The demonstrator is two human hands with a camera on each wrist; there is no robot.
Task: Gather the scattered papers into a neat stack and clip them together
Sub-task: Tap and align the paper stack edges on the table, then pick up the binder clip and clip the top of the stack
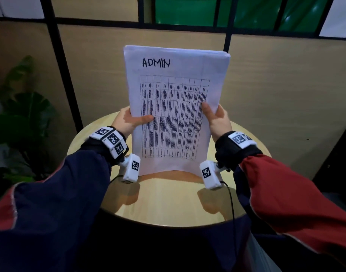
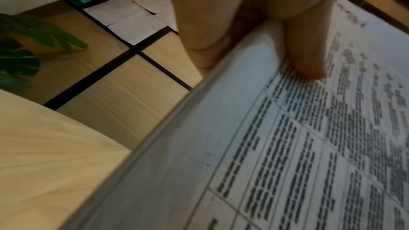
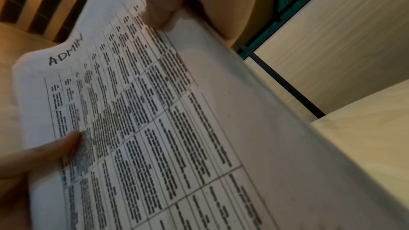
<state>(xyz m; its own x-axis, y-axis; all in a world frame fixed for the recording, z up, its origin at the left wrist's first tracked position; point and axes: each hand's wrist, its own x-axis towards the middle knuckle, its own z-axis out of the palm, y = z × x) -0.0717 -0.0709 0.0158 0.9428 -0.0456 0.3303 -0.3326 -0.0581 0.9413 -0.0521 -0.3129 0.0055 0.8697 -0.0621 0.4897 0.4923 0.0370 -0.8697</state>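
A stack of white papers (image 1: 174,107) stands upright on its bottom edge on the round wooden table (image 1: 168,201). Its top sheet carries the handwritten word ADMIN above a printed table. My left hand (image 1: 129,118) grips the stack's left edge, thumb on the front sheet and fingers behind. My right hand (image 1: 215,116) grips the right edge the same way. The left wrist view shows my left hand's thumb (image 2: 307,48) pressed on the stack (image 2: 276,146). In the right wrist view the thumb of my right hand (image 3: 159,11) lies on the paper stack (image 3: 155,120). No clip is visible.
A leafy green plant (image 1: 21,114) stands to the left of the table. Behind it runs a beige panelled partition (image 1: 286,91) with black frames and green glass above. A black cable (image 1: 232,203) hangs over the table's front right.
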